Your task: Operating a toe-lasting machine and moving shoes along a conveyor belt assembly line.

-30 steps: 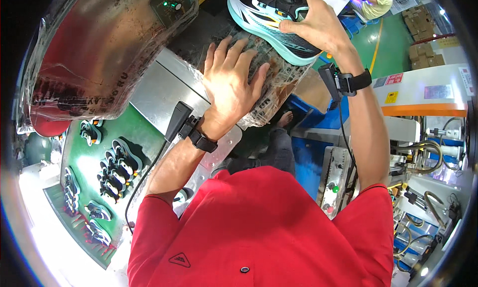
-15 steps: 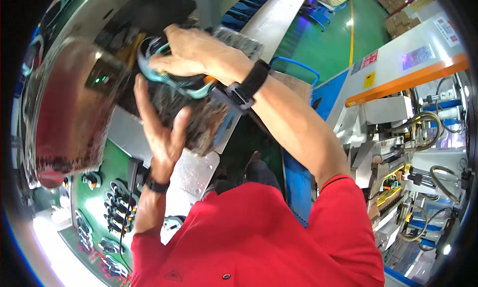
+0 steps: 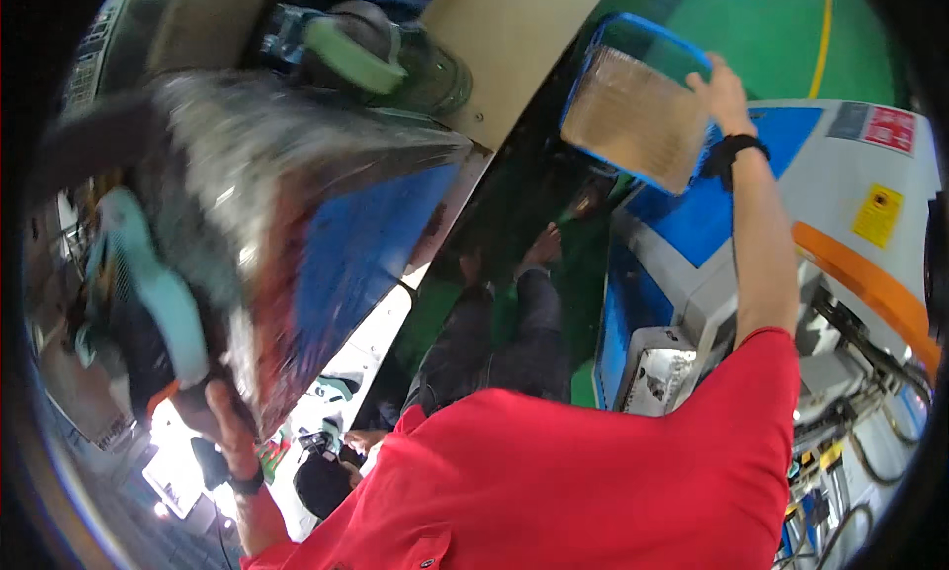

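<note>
At the far left my left hand (image 3: 229, 424) is closed around one end of a shoe (image 3: 163, 293) with a pale teal sole and a dark mesh upper. Part of the hand is hidden behind the shoe. Beside it stands a bulky, plastic-wrapped machine part (image 3: 222, 165) with a blue side face, smeared by motion. Out to the upper right, my right hand (image 3: 727, 100) has its fingers curled over the blue rail of a cart (image 3: 657, 24). Brown cardboard (image 3: 633, 115) lies inside that cart.
A pale green curved piece (image 3: 356, 56) rests near the long beige bench (image 3: 514, 36). At right is a white machine (image 3: 850, 175) with an orange edge and hoses. Another person's dark head (image 3: 321, 483) shows at the lower left. Blue panels (image 3: 682, 214) flank the cart.
My right hand has left the shoe and reached right to the cart rail. My left hand now has the shoe, lower and farther left. The whole view has shifted.
</note>
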The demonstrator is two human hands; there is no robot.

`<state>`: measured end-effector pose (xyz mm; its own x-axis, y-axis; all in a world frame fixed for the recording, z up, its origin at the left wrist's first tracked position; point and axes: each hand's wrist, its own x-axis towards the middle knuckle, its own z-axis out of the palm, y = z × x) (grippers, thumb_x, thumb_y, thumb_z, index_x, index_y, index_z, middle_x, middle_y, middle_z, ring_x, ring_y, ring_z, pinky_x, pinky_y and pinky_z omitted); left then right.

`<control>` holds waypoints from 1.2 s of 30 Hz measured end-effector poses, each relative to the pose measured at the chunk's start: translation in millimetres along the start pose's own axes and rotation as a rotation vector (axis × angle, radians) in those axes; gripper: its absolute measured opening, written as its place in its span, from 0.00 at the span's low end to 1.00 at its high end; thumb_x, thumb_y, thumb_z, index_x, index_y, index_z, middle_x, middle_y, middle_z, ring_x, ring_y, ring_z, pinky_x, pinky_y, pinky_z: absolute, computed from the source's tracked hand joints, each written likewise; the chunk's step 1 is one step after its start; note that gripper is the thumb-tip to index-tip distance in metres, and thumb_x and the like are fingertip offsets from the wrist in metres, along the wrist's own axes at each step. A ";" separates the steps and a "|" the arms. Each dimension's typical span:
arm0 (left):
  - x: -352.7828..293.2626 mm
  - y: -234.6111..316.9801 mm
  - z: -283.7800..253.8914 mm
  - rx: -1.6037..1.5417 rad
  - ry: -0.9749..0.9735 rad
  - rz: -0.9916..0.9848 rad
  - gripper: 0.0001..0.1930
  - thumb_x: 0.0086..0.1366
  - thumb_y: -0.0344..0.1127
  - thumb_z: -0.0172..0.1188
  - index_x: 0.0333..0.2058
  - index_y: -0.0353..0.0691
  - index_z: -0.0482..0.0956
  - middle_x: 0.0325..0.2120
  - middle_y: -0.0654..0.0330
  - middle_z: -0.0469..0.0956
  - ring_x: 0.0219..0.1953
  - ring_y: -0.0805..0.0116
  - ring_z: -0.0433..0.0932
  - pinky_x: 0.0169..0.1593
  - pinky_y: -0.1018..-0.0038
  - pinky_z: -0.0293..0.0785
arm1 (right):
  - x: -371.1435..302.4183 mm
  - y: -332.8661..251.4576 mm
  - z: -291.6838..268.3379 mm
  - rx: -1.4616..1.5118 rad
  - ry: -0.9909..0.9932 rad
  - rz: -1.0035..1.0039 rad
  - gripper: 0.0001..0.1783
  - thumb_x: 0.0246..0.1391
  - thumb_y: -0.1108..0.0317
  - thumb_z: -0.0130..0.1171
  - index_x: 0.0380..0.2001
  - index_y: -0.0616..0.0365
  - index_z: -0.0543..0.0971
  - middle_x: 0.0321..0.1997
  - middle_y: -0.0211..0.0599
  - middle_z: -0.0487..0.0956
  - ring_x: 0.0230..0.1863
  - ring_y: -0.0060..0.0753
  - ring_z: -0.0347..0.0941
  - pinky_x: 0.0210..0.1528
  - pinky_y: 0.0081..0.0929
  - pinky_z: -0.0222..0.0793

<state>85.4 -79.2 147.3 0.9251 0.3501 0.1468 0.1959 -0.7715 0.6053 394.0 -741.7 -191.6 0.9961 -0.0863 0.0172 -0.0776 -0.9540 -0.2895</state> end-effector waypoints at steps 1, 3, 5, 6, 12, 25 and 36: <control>-1.2 1.1 -9.1 0.101 -0.028 0.026 0.28 0.64 0.46 0.60 0.52 0.29 0.66 0.41 0.56 0.75 0.43 0.67 0.73 0.47 0.71 0.70 | 12.6 14.3 17.4 -0.042 -0.097 0.034 0.39 0.47 0.51 0.64 0.59 0.61 0.67 0.51 0.54 0.77 0.53 0.55 0.72 0.57 0.43 0.68; -0.5 4.4 -15.9 0.187 -0.030 -0.069 0.28 0.64 0.46 0.60 0.52 0.29 0.66 0.41 0.56 0.75 0.43 0.67 0.73 0.47 0.71 0.70 | 30.7 67.1 60.2 -0.171 -0.068 0.024 0.43 0.47 0.48 0.64 0.63 0.57 0.62 0.55 0.53 0.74 0.57 0.56 0.69 0.58 0.47 0.65; -3.4 12.0 -24.3 0.242 -0.024 -0.152 0.27 0.65 0.46 0.60 0.52 0.29 0.66 0.41 0.55 0.75 0.43 0.67 0.73 0.47 0.71 0.70 | 47.7 104.5 92.7 -0.338 -0.028 -0.038 0.44 0.48 0.46 0.62 0.64 0.53 0.61 0.59 0.52 0.71 0.60 0.57 0.66 0.59 0.49 0.64; -2.3 14.5 -26.8 0.274 -0.027 -0.179 0.27 0.65 0.46 0.60 0.52 0.29 0.66 0.41 0.55 0.75 0.43 0.67 0.73 0.47 0.71 0.70 | 57.9 119.8 105.2 -0.375 -0.024 -0.070 0.44 0.49 0.44 0.61 0.64 0.52 0.61 0.59 0.52 0.71 0.60 0.57 0.66 0.59 0.50 0.64; 0.2 22.2 -28.2 0.369 -0.030 -0.276 0.27 0.65 0.47 0.59 0.52 0.29 0.66 0.41 0.55 0.75 0.43 0.67 0.73 0.47 0.71 0.70 | 125.8 169.5 156.2 -0.427 -0.372 0.006 0.36 0.53 0.38 0.54 0.58 0.51 0.69 0.56 0.52 0.74 0.58 0.60 0.68 0.56 0.57 0.64; 19.4 5.7 -32.4 0.350 -0.062 -0.238 0.27 0.65 0.47 0.58 0.51 0.30 0.67 0.41 0.55 0.75 0.43 0.67 0.73 0.46 0.70 0.70 | 28.4 91.4 178.6 -0.438 -0.159 0.276 0.24 0.57 0.43 0.47 0.48 0.45 0.74 0.51 0.46 0.78 0.53 0.61 0.72 0.51 0.64 0.64; 18.2 -4.8 -27.9 0.248 -0.077 -0.162 0.26 0.66 0.48 0.58 0.51 0.30 0.67 0.41 0.55 0.75 0.43 0.67 0.73 0.46 0.70 0.69 | -14.3 52.7 147.2 -0.371 -0.137 0.140 0.30 0.54 0.47 0.54 0.56 0.50 0.68 0.60 0.47 0.70 0.61 0.59 0.65 0.59 0.62 0.60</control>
<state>92.3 -54.3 168.9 0.8954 0.4452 -0.0016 0.4076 -0.8184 0.4051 381.7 -748.5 -348.0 0.9693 -0.2072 -0.1322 -0.1972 -0.9767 0.0849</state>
